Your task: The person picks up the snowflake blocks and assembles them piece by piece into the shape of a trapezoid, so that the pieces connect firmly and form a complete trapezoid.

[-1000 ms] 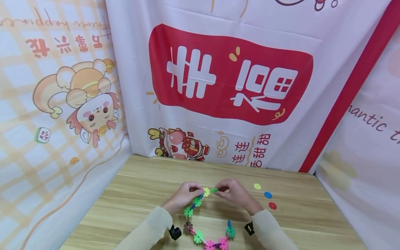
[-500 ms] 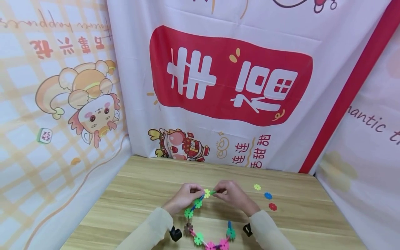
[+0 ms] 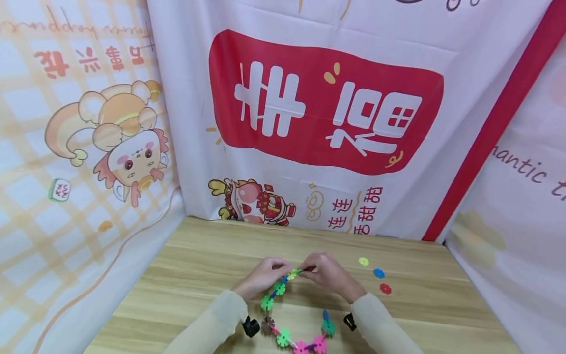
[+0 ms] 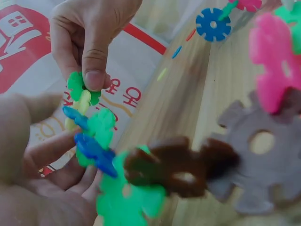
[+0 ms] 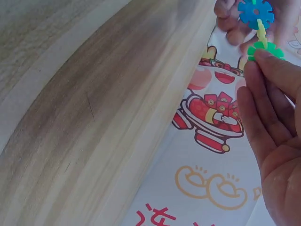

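A curved chain of plastic snowflake discs (image 3: 283, 337) lies on the wooden table (image 3: 199, 275) between my forearms, running up to my hands. My left hand (image 3: 283, 271) pinches the chain's top end at a yellow disc (image 3: 292, 274). My right hand (image 3: 307, 270) pinches a green disc (image 3: 299, 271) pushed edge-on against that yellow disc. In the left wrist view, the right thumb presses the green disc (image 4: 75, 85) onto the yellow disc (image 4: 83, 101), with blue, green, brown and grey discs (image 4: 258, 160) trailing below. The right wrist view has the green disc (image 5: 265, 49) at my fingertips, under a blue disc (image 5: 255, 10).
Three loose discs lie on the table right of my hands: yellow-green (image 3: 363, 261), blue (image 3: 378, 273) and red (image 3: 385, 288). Printed cloth backdrops (image 3: 327, 123) wall in the table at the back and on both sides.
My hands have drawn together. The gap between the green disc and the yellow end of the chain has closed, and the two now touch.
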### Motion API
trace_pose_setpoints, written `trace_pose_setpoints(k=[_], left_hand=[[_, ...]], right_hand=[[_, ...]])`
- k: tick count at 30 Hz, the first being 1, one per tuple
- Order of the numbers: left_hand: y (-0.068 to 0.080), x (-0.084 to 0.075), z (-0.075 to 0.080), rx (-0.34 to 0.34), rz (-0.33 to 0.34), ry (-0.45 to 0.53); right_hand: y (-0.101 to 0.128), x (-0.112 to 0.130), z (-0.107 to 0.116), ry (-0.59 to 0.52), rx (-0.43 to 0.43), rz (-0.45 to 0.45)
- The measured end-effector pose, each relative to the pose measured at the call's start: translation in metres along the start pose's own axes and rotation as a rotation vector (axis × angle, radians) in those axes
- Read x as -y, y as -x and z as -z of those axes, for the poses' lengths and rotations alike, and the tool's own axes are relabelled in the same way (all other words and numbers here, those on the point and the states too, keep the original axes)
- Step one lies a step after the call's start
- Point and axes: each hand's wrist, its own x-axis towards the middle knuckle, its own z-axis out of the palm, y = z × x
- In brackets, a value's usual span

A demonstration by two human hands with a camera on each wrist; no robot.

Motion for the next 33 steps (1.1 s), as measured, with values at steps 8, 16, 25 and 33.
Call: trace_pose_setpoints(k=[8,16,25,33], left_hand=[[-0.001,-0.006,-0.003,0.089,0.038,0.008],[0.000,-0.004,0.000,0.106,0.044,0.034],[-0.001,0.001,0.003,0.122,0.056,0.047],[-0.003,0.002,0.002,0.127,0.068,0.054]], right_hand=[[0.016,-0.004,0.018,0.037,0.073,-0.112],[0.074,-0.045,0.072,0.135,0.072,-0.310],[0.138,-0.085,0.104,0.193,0.056,-0.562],[0.163,-0.099,0.101,0.220,0.064,-0.598]])
